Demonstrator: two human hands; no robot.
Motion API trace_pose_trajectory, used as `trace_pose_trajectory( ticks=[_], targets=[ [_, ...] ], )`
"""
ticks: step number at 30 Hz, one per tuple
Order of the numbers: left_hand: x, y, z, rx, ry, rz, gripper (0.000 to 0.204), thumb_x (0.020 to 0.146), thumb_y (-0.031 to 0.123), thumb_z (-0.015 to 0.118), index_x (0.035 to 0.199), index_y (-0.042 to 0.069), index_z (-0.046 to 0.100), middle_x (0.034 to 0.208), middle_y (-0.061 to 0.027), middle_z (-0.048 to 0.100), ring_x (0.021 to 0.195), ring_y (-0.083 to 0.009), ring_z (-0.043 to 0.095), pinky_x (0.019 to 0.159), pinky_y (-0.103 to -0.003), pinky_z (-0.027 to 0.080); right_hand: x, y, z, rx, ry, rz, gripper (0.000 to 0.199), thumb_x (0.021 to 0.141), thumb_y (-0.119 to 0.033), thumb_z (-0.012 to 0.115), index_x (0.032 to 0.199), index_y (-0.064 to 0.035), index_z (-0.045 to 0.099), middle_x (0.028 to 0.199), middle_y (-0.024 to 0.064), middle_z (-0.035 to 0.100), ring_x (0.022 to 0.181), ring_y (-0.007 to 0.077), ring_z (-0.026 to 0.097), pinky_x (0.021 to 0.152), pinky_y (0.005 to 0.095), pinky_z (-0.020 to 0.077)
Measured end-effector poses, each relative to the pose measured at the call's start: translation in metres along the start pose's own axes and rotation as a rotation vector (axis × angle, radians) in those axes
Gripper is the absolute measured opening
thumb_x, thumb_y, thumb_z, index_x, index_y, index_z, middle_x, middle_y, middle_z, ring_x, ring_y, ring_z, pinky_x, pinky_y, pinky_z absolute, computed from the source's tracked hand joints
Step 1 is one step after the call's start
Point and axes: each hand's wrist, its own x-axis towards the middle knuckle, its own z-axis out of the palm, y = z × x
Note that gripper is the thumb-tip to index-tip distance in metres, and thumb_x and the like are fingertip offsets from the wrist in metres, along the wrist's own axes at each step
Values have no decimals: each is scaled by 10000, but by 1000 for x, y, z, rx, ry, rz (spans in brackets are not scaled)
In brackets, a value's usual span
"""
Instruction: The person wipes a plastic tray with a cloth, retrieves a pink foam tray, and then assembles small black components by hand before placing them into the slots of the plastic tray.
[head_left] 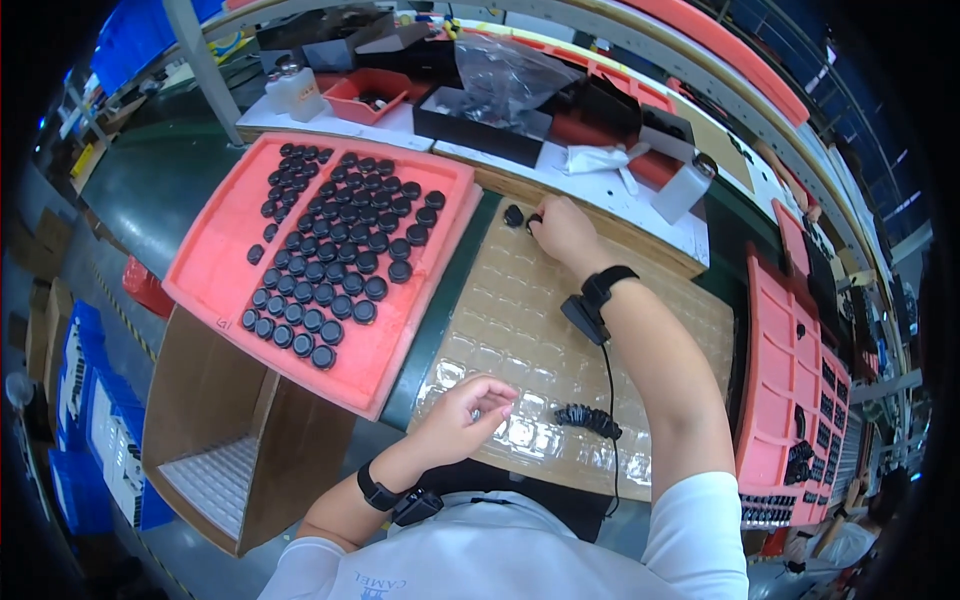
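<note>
My right hand (566, 238) reaches to the far left corner of a clear plastic tray (500, 330) with many shallow pockets. Its fingers pinch a small black round cap (534, 222). Just left of it, a second black cap (513, 215) sits in the tray. Over the tray's near left corner hovers my left hand (466, 418), fingers loosely curled and apart, with nothing seen in it. A row of small black ring-like pieces (588, 420) lies near the tray's front edge. Both wrists wear black straps with small devices, and a thin black cable hangs from the right one.
Left of the tray, a pink foam tray (215, 270) carries rows of black caps. Behind stand a red bin (352, 100), a black box (475, 135), white bottles (685, 188) and a white glove (600, 160). More pink trays (765, 400) are at right; a cardboard box (190, 390) stands lower left.
</note>
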Motion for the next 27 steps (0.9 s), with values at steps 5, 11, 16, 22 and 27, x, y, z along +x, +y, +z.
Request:
trace_pose_trajectory(
  ticks=[5,11,16,22,27],
  targets=[
    [5,-3,2,32,1,17,191,875,21,561,1059,-29,551,1051,-77,542,954,-124,570,823,-248,469,1,11,-12,138,28,-19,274,798,-198,643,999,-15,611,944,163,633,872,310,612,769,379,480],
    [5,9,8,126,-2,-36,191,863,19,570,1051,-8,563,1049,-79,548,930,-135,571,803,-258,473,-78,-2,-87,471,-75,-108,243,829,-211,636,976,-18,622,794,54,619,700,126,549,649,272,460],
    [10,26,21,396,-20,44,241,834,31,596,1074,20,569,1050,-104,552,921,-182,575,798,-282,470,-191,10,-133,403,-230,-50,179,808,-165,648,918,-24,637,778,72,608,701,164,563,646,285,462],
    [23,37,50,746,-28,313,317,780,70,653,1085,29,577,1041,-127,556,950,-275,556,832,-334,449,-284,37,-102,264,-155,5,222,748,-133,693,934,-30,628,855,106,600,781,257,592,699,343,477],
    [35,34,82,933,-64,390,371,721,126,701,1060,48,574,1033,-118,552,986,-306,522,844,-378,434,-304,24,-66,223,17,92,283,702,-88,713,960,-36,608,932,109,585,830,274,587,724,362,472]
  ],
)
